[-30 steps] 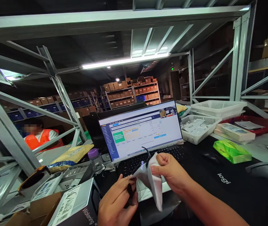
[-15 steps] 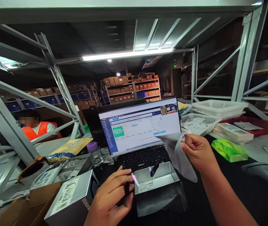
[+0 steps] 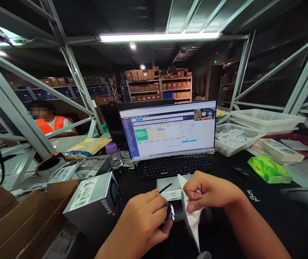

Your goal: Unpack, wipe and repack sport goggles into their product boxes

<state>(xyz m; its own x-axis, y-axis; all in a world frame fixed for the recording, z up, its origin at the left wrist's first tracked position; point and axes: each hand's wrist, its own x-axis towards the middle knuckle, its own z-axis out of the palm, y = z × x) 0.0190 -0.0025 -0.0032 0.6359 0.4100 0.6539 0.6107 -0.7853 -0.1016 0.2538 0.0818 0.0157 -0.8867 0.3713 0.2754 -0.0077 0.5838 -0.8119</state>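
Observation:
Pinched in my left hand (image 3: 145,217) is a pair of dark glasses (image 3: 166,188); a thin black arm sticks out above the fingers and a lens catches the light. Most of the frame is hidden by the hand. My right hand (image 3: 210,190) is closed on a pale grey-white cloth (image 3: 193,225), which hangs down just right of the glasses. I cannot tell whether cloth and lens touch. Behind both hands lies an open silver-grey box (image 3: 171,184) with a printed paper inside, partly covered by the hands and cloth.
A monitor (image 3: 170,133) and black keyboard (image 3: 175,166) stand behind. To the left are a Wakening box (image 3: 94,201), an open carton (image 3: 40,219) and a purple-capped bottle (image 3: 114,156). To the right are a green packet (image 3: 269,169), a scanner (image 3: 302,196) and white baskets (image 3: 237,140). A co-worker (image 3: 53,122) sits beyond.
My right hand has brought the cloth down and left, close to the glasses. My left hand has shifted slightly right with the glasses, now in front of the box. The view has tilted down.

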